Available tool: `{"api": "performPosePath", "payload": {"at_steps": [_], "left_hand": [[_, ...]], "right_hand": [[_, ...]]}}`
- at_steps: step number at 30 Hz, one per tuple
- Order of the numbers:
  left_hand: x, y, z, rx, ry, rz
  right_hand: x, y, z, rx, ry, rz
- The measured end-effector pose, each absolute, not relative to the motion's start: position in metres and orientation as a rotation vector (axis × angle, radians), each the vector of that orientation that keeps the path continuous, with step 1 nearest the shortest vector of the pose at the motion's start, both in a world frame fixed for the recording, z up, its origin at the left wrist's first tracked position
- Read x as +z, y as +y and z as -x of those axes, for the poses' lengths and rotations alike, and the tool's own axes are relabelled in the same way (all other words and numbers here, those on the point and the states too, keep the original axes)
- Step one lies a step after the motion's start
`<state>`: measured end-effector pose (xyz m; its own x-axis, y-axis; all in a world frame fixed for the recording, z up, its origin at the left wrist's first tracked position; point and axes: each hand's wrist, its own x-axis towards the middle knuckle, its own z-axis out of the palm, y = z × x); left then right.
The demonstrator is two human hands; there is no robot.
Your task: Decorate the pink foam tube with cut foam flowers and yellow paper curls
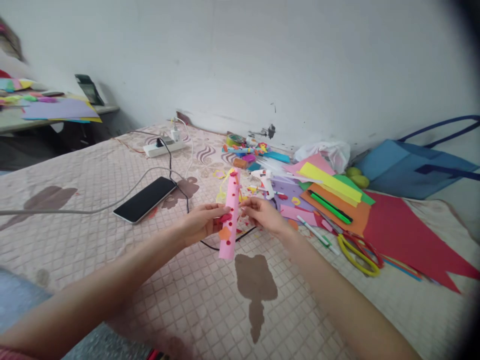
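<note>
A pink paper tube (233,200), dotted with red spots and bearing an orange paper flower and red paper pieces, is held nearly upright above the bedspread. My left hand (204,220) is closed around its left side, thumb in front near a red paper piece. On the tube's other side, my right hand (264,212) has thumb and forefinger pinched close to the edge; whatever they hold is too small to make out. Just beyond my right hand lies a white glue gun (264,181).
Coloured paper sheets (363,217), yellow-handled scissors (356,257) and a green cutter (330,206) lie to the right. A blue bag (416,165) stands by the wall. A black tablet or phone (145,200), cables and a white power strip (165,147) are on the left.
</note>
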<state>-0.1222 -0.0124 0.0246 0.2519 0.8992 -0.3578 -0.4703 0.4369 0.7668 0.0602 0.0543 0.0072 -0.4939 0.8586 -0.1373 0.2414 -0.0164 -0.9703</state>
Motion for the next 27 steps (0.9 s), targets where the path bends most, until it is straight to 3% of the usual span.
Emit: {"api": "performPosePath", "payload": {"at_steps": [14,20,27], "left_hand": [[0.105,0.001,0.153,1.324,0.853,-0.828],[0.058,-0.007,0.121,1.079,0.934,-0.671],[0.007,0.004,0.105,1.053,0.890,-0.595]], "right_hand": [[0.011,0.050,-0.095,1.458,-1.757,1.086],[0.020,0.048,-0.100,1.414,-1.736,1.110],[0.063,0.055,-0.091,1.168,-1.882,1.066]]}}
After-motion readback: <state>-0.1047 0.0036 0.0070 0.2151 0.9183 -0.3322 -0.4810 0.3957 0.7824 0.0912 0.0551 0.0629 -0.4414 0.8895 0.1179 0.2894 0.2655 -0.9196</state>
